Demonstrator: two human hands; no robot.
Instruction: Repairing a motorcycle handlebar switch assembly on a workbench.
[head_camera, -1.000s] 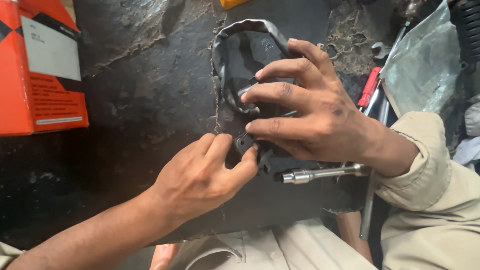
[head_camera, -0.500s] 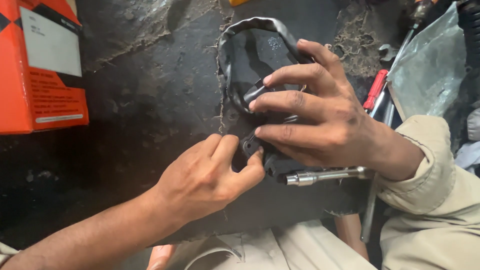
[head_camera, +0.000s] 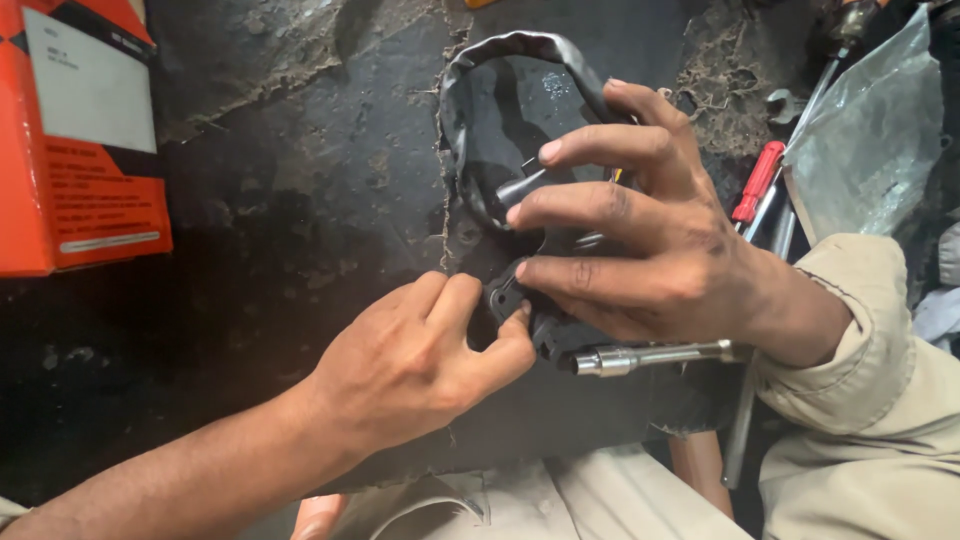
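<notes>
Left hand (head_camera: 420, 365) is pinching a small black clip (head_camera: 503, 298) while right hand (head_camera: 650, 250) is steadying, fingers spread, the black plastic housing (head_camera: 500, 110) against the worktop (head_camera: 300, 200).

My left hand (head_camera: 420, 365) pinches a small matt black plastic part (head_camera: 505, 297); my right hand (head_camera: 640, 250) rests on it too. The work surface (head_camera: 300, 220) is dark, rough and cracked, crusted with grime. The socket wrench (head_camera: 660, 356) is shiny polished metal. The box (head_camera: 75, 140) is smooth orange cardboard, the screwdriver handle (head_camera: 758, 180) glossy red plastic, my sleeve (head_camera: 870, 330) coarse beige cloth.
</notes>
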